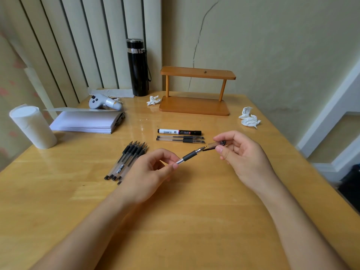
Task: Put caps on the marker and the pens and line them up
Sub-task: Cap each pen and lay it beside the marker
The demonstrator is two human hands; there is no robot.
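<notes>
My left hand [150,172] pinches an uncapped pen [190,156] by its barrel, tip pointing up and right. My right hand [241,152] holds a clear pen cap [214,146] just beyond that tip, its mouth almost touching it. Behind them a capped black-and-white marker [179,131] lies crosswise on the wooden table [194,221], with two capped pens [180,139] in a row right below it. A bundle of several uncapped pens [128,158] lies to the left, tips pointing away from me.
A wooden two-tier stand [194,90] and a black flask [138,67] are at the back. A paper stack [87,121], a tissue roll [33,127] and a white controller [104,102] sit at left. Crumpled tissues [249,118] lie at right.
</notes>
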